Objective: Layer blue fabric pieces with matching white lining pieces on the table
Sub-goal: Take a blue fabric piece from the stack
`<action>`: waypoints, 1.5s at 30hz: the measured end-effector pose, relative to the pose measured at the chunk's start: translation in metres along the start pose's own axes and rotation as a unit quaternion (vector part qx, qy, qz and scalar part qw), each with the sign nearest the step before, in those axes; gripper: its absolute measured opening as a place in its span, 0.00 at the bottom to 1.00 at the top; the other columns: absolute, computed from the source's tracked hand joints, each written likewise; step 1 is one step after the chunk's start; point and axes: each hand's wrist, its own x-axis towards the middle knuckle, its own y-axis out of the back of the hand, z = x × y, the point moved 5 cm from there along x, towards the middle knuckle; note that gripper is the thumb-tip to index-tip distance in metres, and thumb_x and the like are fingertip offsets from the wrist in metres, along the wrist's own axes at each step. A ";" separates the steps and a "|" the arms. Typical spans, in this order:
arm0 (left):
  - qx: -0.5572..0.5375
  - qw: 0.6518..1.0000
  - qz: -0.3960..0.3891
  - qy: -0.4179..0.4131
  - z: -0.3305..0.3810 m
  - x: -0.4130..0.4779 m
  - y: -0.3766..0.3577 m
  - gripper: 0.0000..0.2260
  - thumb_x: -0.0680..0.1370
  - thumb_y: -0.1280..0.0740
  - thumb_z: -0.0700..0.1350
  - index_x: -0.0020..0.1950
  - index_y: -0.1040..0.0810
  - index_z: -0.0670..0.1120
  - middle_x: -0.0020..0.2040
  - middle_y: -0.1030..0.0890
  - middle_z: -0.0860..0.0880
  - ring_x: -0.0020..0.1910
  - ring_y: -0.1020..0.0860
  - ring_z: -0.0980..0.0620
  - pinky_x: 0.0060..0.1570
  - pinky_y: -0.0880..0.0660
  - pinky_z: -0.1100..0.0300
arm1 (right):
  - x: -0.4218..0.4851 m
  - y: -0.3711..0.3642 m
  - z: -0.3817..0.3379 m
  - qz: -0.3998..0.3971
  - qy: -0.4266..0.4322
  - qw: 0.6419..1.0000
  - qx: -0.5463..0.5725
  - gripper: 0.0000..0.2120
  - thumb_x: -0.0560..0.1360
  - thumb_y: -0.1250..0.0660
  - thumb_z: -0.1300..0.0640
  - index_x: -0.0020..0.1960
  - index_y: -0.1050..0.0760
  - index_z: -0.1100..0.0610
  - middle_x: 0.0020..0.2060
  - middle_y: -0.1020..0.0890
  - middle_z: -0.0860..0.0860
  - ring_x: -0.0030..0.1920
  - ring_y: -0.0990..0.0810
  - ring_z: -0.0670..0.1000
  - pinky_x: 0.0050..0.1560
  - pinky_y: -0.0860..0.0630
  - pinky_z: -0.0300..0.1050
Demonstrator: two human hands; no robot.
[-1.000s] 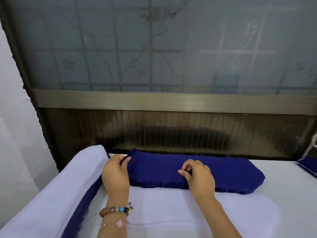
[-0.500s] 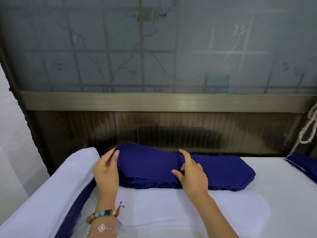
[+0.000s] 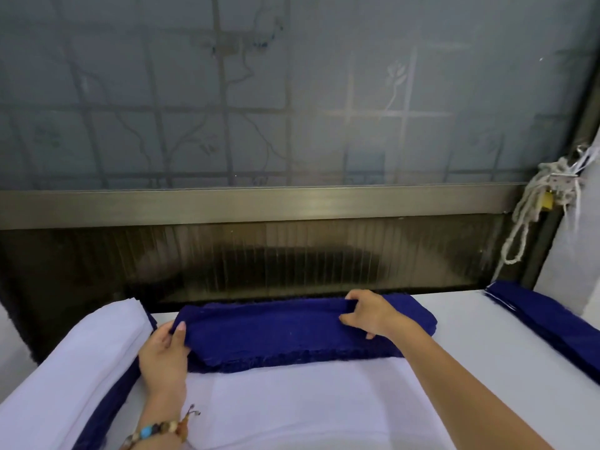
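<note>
A stack of long blue fabric pieces [image 3: 279, 336] lies along the table's far edge, under the window. My left hand [image 3: 164, 354] grips the top piece at its left end, thumb on top. Toward the right end of that piece, my right hand [image 3: 368, 311] pinches its far edge, and the cloth is raised a little there. White lining pieces [image 3: 292, 404] lie flat in front of the stack, close to me.
A pile of white fabric [image 3: 74, 368] with blue cloth under it runs along the left. More blue fabric [image 3: 548, 315] lies at the right edge. A dark window frame [image 3: 259, 206] rises right behind the table, and a white rope [image 3: 522, 228] hangs at the right.
My right hand has slid right along the top blue piece and taken hold of its far edge. My left hand now grips the left end. The view has shifted right.
</note>
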 end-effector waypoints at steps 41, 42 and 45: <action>0.286 0.956 0.000 -0.059 0.062 -0.133 0.103 0.08 0.78 0.32 0.42 0.54 0.23 0.40 0.49 0.21 0.45 0.50 0.22 0.45 0.55 0.26 0.49 | -0.185 0.036 0.113 0.258 0.001 0.955 0.148 0.05 0.80 0.38 0.59 0.53 0.25 0.58 0.45 0.20 0.52 0.45 0.23 0.51 0.44 0.30 0.44; 0.289 0.955 -0.002 -0.062 0.060 -0.138 0.108 0.08 0.77 0.31 0.41 0.54 0.23 0.40 0.49 0.21 0.45 0.49 0.23 0.45 0.55 0.26 0.49 | -0.193 0.031 0.117 0.259 -0.001 0.954 0.149 0.05 0.80 0.39 0.60 0.52 0.25 0.57 0.44 0.20 0.51 0.44 0.23 0.50 0.44 0.30 0.44; 0.304 0.949 -0.019 -0.083 0.056 -0.153 0.120 0.02 0.76 0.31 0.37 0.46 0.23 0.40 0.43 0.21 0.45 0.46 0.23 0.44 0.49 0.28 0.53 | -0.214 0.017 0.129 0.260 -0.002 0.958 0.125 0.09 0.79 0.41 0.64 0.45 0.24 0.55 0.38 0.19 0.49 0.41 0.22 0.52 0.41 0.27 0.48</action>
